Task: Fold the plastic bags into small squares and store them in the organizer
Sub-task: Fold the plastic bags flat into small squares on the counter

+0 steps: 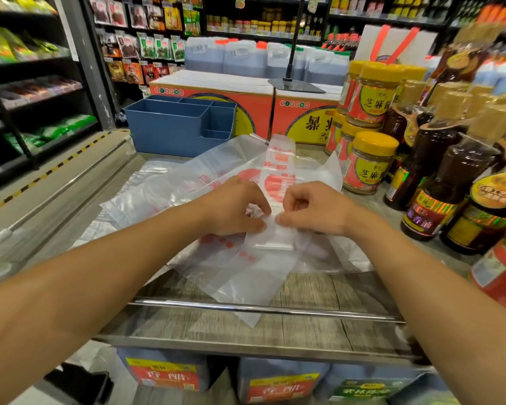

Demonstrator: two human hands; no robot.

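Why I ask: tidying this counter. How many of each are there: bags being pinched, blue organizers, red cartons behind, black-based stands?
Plastic bag, pinched by left hand and right hand: 1
Blue organizer: 1
Red cartons: 2
Black-based stand: 1
Total: 5

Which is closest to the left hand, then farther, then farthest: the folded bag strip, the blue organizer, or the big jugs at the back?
Measured from the left hand:
1. Folded bag strip, pinched in its grip, just right of it.
2. Blue organizer, behind, slightly left.
3. Big jugs, farthest back, beyond the red cartons.
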